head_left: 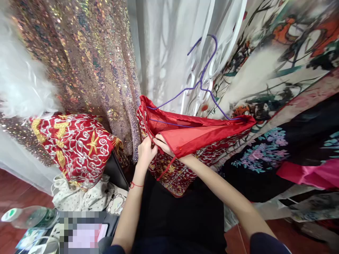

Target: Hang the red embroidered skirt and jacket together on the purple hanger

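Note:
A red garment [206, 135] with silver and gold embroidery hangs tilted on a purple wire hanger [201, 79]. Its smooth red lining shows at the top, and a thin red cord [166, 170] dangles from the edge. Fingers bent, my left hand [145, 151] pinches the garment's edge left of the middle. My right hand [164, 145] reaches in under a flap of the lining and grips the same edge close beside it. The flap hides part of the right hand, and the fingertips of both hands nearly meet.
Another embroidered red piece [76, 144] lies at left on white dotted cloth [79, 197]. A clear bottle [31, 216] lies near a partly blurred phone [102, 231]. Sequinned fabric [106, 70], a white rack [233, 38] and patterned garments [265, 77] stand behind and to the right.

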`<state>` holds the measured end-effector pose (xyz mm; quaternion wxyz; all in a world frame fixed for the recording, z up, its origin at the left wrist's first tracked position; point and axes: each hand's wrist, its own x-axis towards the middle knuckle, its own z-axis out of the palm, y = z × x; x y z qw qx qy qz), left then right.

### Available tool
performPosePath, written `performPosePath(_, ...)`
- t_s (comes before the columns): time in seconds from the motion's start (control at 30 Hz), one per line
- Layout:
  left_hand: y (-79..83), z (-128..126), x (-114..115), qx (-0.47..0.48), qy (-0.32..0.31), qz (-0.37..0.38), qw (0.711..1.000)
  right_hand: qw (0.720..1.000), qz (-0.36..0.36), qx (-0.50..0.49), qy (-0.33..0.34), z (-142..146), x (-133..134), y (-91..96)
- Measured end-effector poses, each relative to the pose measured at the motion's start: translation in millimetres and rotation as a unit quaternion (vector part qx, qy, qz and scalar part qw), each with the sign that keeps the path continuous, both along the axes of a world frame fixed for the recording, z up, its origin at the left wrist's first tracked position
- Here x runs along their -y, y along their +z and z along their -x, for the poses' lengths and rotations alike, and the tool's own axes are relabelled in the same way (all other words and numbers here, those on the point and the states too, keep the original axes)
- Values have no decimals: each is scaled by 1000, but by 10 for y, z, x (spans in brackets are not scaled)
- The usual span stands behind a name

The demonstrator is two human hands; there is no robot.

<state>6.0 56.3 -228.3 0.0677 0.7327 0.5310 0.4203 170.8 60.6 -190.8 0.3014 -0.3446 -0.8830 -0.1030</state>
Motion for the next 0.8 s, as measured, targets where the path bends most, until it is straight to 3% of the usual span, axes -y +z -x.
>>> performPosePath(0.13, 57, -186, 149, 14, 0, -29, 999, 988, -146, -48, 8, -45, -38, 177)
performPosePath(0.2, 66, -240, 253, 19, -9, -56, 998, 972, -206, -106, -24, -54, -46, 278)
performPosePath(0.37, -13, -236, 421, -1, 23, -95, 995, 941, -254, -175, -139, 5, -63, 564)
performPosePath(0.5, -99, -182, 431, -38, 32, -115, 992, 922, -248, -212, -208, 72, -89, 785)
performPosePath(0.67, -53, -87, 316, -31, 15, -81, 996, 927, -280, -154, -194, 90, -28, 845)
performPosePath(0.8, 238, -17, 128, 100, -19, -100, 990, 940, -314, -31, -130, -180, 134, 796)
